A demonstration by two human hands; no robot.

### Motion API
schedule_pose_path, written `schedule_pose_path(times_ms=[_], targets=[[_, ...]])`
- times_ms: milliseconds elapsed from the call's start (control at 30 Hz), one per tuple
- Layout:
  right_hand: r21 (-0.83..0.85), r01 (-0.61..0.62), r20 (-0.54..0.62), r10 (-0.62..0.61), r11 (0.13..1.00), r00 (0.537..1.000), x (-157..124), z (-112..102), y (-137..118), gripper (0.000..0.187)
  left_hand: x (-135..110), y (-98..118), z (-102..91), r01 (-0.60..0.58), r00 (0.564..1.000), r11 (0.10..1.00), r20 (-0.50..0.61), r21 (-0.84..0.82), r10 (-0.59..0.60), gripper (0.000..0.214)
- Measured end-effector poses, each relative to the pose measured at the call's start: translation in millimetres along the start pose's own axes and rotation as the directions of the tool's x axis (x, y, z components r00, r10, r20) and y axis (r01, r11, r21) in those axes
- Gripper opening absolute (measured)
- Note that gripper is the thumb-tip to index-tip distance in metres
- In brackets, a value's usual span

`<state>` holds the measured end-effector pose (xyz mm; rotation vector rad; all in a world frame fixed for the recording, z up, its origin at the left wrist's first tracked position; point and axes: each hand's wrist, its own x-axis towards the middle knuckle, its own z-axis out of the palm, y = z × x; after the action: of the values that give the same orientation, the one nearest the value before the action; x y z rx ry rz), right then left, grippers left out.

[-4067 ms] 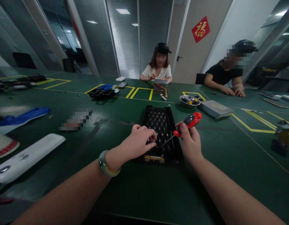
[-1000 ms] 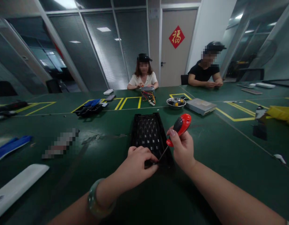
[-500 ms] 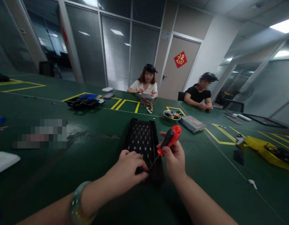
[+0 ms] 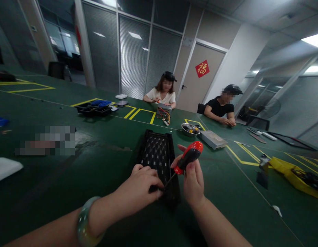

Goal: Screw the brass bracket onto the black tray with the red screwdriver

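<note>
A long black keyboard-like panel [image 4: 156,151] with raised sides and rows of small pale marks lies on the green table before me. My right hand [image 4: 192,176] grips a red-and-black screwdriver [image 4: 191,156], its handle tilted up to the right. The thin shaft slants down to the near part of the panel. My left hand [image 4: 142,183] is over the panel's near left side, fingers bent and thumb close to the screwdriver tip. Whatever lies between those fingertips is hidden and dark. A green bangle [image 4: 88,221] circles my left wrist.
Beyond the panel stand a metal bowl [image 4: 190,129] of small parts, a flat grey box [image 4: 213,139] and a wired metal unit [image 4: 164,111]. A black tray [image 4: 93,108] is at the left, a yellow bag [image 4: 293,175] at the right. Two people sit across the table.
The right hand has shifted slightly and the screwdriver handle leans a little further right. The left hand stays at the same spot. The camera view has turned slightly.
</note>
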<state>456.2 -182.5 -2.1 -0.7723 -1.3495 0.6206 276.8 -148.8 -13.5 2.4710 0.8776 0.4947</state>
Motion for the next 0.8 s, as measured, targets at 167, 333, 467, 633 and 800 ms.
schedule_pose_path(times_ms=[167, 333, 467, 633, 800], targets=[[-0.069, -0.01, 0.052, 0.013, 0.998, 0.999, 1.0, -2.8, 2.0, 0.03, 0.3, -0.2, -1.3, 0.006, 1.0, 1.0, 0.003, -0.005, -0.006, 0.012], [-0.023, -0.021, 0.058, 0.023, 1.0, 0.998, 2.6, -0.8, 2.1, 0.031, 0.7, 0.5, -2.1, 0.017, 1.0, 1.0, 0.015, -0.025, -0.016, 0.008], [0.043, 0.013, 0.035, -0.015, 0.999, 0.999, 2.2, 0.4, 4.1, 0.019, 0.8, 0.8, -1.4, 0.016, 1.0, 1.0, 0.012, -0.027, -0.016, 0.007], [0.046, -0.008, 0.021, 0.007, 0.999, 1.0, -0.2, 0.8, 2.8, 0.016, 0.1, 0.6, -2.0, 0.026, 1.0, 0.999, -0.008, -0.022, -0.026, 0.012], [0.015, -0.023, 0.013, 0.022, 1.0, 1.0, -1.1, -0.8, 1.5, 0.029, -0.7, -1.0, -1.5, 0.017, 1.0, 1.0, -0.003, 0.001, -0.017, 0.01]])
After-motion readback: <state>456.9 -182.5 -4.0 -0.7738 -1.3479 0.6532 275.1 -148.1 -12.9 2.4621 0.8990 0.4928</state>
